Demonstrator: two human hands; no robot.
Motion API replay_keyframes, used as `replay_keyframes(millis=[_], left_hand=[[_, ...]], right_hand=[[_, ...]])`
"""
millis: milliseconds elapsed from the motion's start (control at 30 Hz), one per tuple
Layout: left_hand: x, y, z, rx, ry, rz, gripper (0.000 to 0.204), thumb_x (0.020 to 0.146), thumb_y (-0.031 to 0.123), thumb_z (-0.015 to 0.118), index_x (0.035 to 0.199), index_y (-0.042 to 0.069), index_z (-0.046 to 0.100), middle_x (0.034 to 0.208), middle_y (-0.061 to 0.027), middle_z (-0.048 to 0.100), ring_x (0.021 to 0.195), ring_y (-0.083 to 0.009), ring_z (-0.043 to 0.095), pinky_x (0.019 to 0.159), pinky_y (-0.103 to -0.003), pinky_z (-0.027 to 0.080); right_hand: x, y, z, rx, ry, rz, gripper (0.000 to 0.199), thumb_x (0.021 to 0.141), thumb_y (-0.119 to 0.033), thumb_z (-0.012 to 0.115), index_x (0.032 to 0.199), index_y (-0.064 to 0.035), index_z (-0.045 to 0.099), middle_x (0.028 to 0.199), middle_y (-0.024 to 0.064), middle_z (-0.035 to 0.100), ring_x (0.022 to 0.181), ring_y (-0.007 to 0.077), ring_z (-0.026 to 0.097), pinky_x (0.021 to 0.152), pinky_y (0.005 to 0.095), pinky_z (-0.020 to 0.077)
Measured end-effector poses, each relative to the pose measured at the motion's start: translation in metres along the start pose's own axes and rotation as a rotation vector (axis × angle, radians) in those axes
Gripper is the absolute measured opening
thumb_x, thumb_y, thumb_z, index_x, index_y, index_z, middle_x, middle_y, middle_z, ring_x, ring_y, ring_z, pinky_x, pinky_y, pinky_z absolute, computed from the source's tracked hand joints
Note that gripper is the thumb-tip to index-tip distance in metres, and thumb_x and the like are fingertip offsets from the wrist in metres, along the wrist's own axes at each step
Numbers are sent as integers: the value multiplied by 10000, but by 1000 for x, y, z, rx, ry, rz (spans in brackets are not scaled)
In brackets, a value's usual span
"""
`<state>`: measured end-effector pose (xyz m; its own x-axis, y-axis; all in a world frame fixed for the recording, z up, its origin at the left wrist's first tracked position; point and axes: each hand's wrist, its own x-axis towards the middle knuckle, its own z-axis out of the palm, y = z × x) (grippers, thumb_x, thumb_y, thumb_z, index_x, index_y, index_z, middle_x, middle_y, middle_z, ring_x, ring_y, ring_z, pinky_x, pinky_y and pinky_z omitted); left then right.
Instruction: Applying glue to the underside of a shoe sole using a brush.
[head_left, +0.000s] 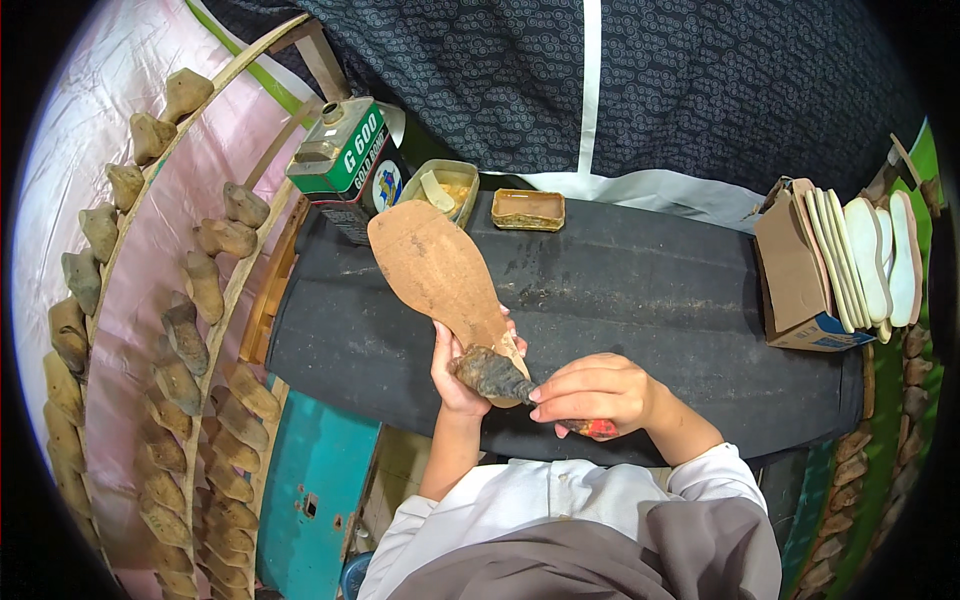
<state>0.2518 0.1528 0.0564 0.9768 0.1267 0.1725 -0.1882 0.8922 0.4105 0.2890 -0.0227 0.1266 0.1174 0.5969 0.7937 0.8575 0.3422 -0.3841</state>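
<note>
Head view, centre of frame. Left hand [458,372] closed around the heel end of a tan sole piece [437,268], flat, foot-shaped, matte and fibrous like leatherboard, toe pointing to the upper left. Right hand [592,392] closed on a brush [497,376] with a red handle; its dark, clotted bristles touch the sole's heel end.

Progress, judged: the sole's visible face looks dry and evenly tan, with no wet sheen to be seen; coating appears barely begun, most of the face left.

Counter [650,300]: dark, scuffed, matte covering. At its upper edge, a green metal can [350,160], an open tray of yellowish paste [440,190] and a small shallow tin [528,209]. Right: cardboard box [800,280] with pale insoles [865,255] stacked on edge. Left of frame: racks of worn shoe lasts [190,340].
</note>
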Motion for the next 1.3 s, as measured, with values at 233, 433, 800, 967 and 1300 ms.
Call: replay_keyframes(millis=[233, 433, 800, 967, 1300], left_hand=[[0, 0, 0, -36, -46, 1, 600, 938, 499, 197, 1204, 6, 411, 1086, -150, 491, 900, -244, 528, 715, -422, 452], [4, 0, -1, 10, -42, 27, 600, 938, 500, 185, 1200, 9, 409, 1058, -141, 491, 869, -238, 520, 701, -416, 445], [4, 2, 1, 49, 2, 45, 558, 943, 488, 198, 1175, 43, 441, 1015, -118, 514, 866, -221, 540, 658, -402, 434], [2, 0, 0, 77, 89, 59, 555, 949, 468, 198, 1208, 29, 417, 1048, -150, 524, 866, -238, 560, 729, -412, 466], [4, 4, -8, 45, 11, 108, 566, 949, 471, 202, 1205, 16, 418, 1042, -154, 510, 868, -251, 531, 801, -434, 453]], right_hand=[[-6, -7, -4, 78, -69, -10, 225, 695, -52, 702, 902, 10, 637, 917, 126, 628, 739, 254, 635, 628, 315, 531], [-10, -9, -6, 140, -100, 20, 239, 683, -37, 697, 907, 7, 628, 913, 128, 624, 721, 254, 629, 611, 317, 522], [-11, -11, -24, 120, -162, 171, 254, 639, -9, 687, 886, -20, 632, 910, 97, 614, 757, 246, 619, 629, 317, 507], [-2, -7, -28, 41, -82, 145, 273, 628, -16, 702, 893, -18, 637, 917, 98, 620, 755, 247, 628, 632, 317, 511], [-7, -9, -23, -14, -144, 106, 286, 606, -14, 689, 886, -16, 633, 888, 102, 619, 723, 240, 623, 590, 313, 512]])
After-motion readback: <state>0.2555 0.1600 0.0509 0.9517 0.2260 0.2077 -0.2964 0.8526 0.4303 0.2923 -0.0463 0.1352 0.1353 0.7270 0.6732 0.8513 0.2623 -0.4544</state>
